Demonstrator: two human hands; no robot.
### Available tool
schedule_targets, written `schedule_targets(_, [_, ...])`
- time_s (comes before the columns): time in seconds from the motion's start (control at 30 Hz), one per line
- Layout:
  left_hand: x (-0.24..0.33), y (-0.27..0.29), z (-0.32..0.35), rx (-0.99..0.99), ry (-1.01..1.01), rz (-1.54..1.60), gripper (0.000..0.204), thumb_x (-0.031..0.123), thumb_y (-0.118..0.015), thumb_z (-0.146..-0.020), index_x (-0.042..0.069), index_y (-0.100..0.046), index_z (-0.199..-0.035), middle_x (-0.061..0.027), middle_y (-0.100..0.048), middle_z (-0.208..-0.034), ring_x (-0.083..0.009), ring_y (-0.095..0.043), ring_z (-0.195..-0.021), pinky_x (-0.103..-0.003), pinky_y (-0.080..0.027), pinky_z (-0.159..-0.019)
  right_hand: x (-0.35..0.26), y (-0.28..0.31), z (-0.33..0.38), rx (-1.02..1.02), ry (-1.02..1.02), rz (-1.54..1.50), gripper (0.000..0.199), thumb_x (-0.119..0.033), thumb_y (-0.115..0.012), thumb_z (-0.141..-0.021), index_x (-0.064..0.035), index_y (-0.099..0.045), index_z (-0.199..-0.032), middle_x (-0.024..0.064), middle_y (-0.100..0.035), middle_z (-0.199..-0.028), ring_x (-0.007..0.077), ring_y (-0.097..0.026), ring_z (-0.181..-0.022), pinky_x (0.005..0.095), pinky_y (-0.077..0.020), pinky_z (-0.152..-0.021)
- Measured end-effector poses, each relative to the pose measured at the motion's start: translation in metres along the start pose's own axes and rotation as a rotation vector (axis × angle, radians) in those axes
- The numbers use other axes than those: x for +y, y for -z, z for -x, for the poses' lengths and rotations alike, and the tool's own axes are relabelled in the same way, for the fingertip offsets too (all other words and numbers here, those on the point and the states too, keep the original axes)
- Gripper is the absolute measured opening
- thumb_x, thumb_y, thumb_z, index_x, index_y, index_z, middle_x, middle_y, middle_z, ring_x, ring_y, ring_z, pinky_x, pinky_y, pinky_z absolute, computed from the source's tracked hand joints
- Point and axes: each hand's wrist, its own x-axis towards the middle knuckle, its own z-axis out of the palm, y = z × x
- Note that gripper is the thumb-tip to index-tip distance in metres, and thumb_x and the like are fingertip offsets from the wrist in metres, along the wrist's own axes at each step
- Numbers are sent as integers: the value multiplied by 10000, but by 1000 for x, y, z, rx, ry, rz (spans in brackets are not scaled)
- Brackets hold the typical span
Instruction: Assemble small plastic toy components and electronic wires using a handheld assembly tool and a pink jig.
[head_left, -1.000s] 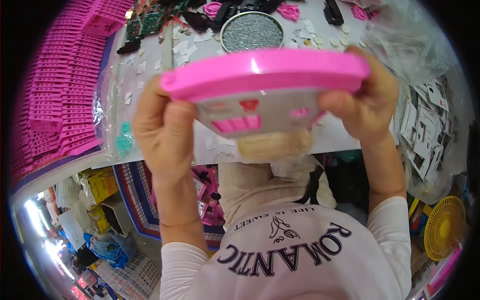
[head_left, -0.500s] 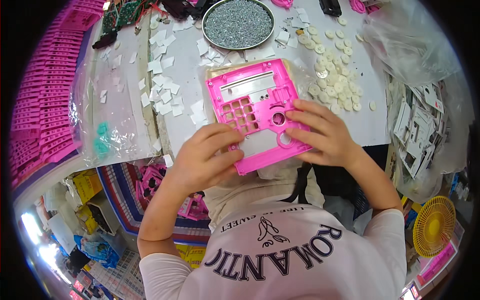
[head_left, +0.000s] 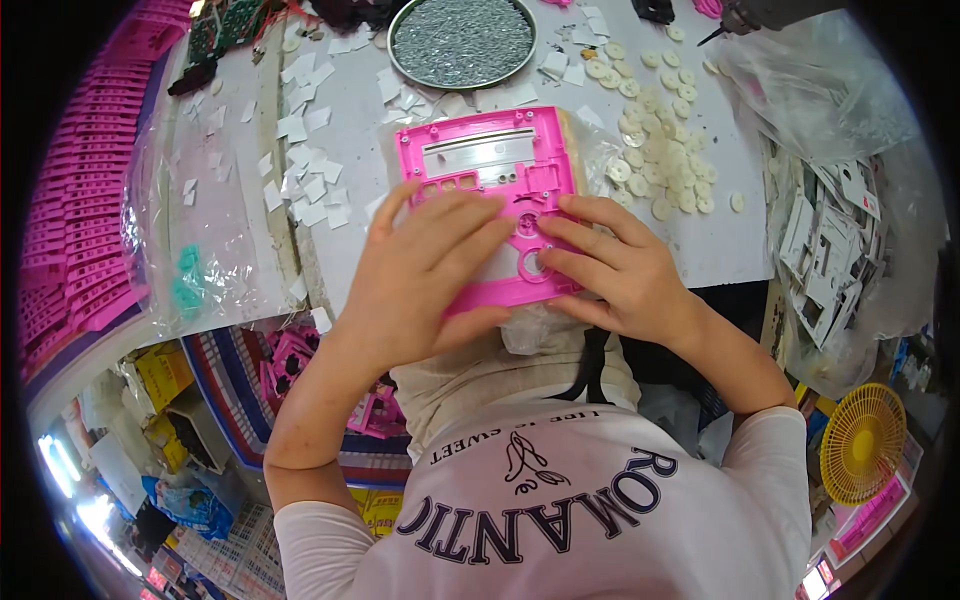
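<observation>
The left hand [head_left: 425, 265] lies flat, fingers spread, on the lower left of one pink plastic housing [head_left: 495, 185]; the right hand [head_left: 610, 265] rests beside it on the lower right, fingertips [head_left: 548, 258] pressed near a round hole, neither hand closed around anything; there are two hands and one housing, which lies on the white surface [head_left: 700, 245] at its near edge, under and just beyond both palms. The housing is a bright pink rectangular frame, inner side up, with a long window slot near its far edge, rows of small key openings and screw posts at the corners. Beyond it stands one round tray of small grey screws [head_left: 462, 40]; to the right a scatter of many pale round discs [head_left: 660, 150], too many to count; to the left loose white square chips [head_left: 310, 185]; at the far left a stack of pink parts [head_left: 75, 240].
</observation>
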Motion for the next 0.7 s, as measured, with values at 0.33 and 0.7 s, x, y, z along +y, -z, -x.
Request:
schedule_targets(0.33, [9, -13, -13, -98, 21, -104, 469, 305, -795, -752, 106, -681, -1162, -45, -660, -1178, -253, -577, -1184, -531, -295, -1118, 70, 39, -1, 57, -328, 199, 149, -70, -694, -798, -83, -715, -945, 58, -663, -945, 263, -615, -881, 382, -528, -738])
schedule_targets(0.7, [6, -25, 0, 54, 43, -26, 413, 153, -768, -780, 86, -657, -1172, -82, -655, -1191, -284, -593, -1177, -524, -365, -1083, 73, 54, -32, -128, -249, 277, 54, -103, -701, -786, -75, -668, -818, 54, -599, -765, 262, -615, -795, 397, -529, -697])
